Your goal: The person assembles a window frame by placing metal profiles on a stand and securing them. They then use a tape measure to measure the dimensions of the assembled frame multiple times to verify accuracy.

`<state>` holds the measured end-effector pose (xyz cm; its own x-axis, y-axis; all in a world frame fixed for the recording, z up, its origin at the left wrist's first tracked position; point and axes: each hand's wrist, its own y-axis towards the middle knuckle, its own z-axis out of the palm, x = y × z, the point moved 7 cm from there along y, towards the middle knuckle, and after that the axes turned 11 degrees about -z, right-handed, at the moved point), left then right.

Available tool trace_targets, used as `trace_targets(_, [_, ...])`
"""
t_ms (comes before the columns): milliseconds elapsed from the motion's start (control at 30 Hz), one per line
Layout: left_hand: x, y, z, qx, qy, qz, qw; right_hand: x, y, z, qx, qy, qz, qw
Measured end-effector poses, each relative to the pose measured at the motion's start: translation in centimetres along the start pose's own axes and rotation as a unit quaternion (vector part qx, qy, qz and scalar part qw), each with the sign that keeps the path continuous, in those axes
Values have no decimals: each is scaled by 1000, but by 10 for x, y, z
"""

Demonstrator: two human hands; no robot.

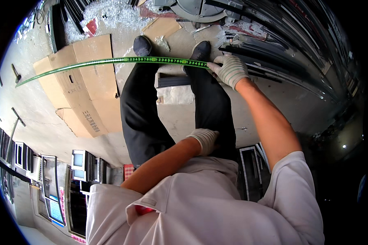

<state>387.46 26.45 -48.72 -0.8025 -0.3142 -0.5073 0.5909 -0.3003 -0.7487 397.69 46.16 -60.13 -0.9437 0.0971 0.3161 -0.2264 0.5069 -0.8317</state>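
Note:
My right hand (232, 70), in a striped knit glove, grips a green tape measure (110, 61) near its right end. The blade runs out in a long, slightly bowed line to the left, over my shins and above the flattened cardboard (86, 85). Its far tip hangs free at the left. My left hand (205, 140), gloved the same way, lies against my right thigh, and its fingers are mostly hidden. Between my legs, dark profile pieces (173, 80) rest on a pale block (176, 96) on the floor.
Long dark metal profiles (282, 49) are piled along the right. A grey round-based machine (200, 9) stands ahead, with crumpled clear plastic (118, 18) to its left. A hammer (16, 73) lies at the far left. Framed panels (84, 159) stand at lower left.

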Motion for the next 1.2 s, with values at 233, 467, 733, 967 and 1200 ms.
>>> trace_targets(233, [-9, -17, 38, 97, -10, 165, 981, 2, 20, 18, -2, -27, -14, 1000])
trace_targets(467, [34, -12, -37, 51, -85, 186, 977, -26, 56, 44, -67, -12, -78, 995])
trace_targets(733, [232, 13, -329, -444, -99, 45, 889, -83, 159, 106, -69, 29, -87, 993])
trace_targets(967, [328, 54, -424, -401, -32, -66, 913, -113, 255, 171, -56, 13, -122, 991])
trace_targets(1200, [415, 98, -463, -427, 72, -117, 894, -130, 312, 221, -70, 38, -140, 987])
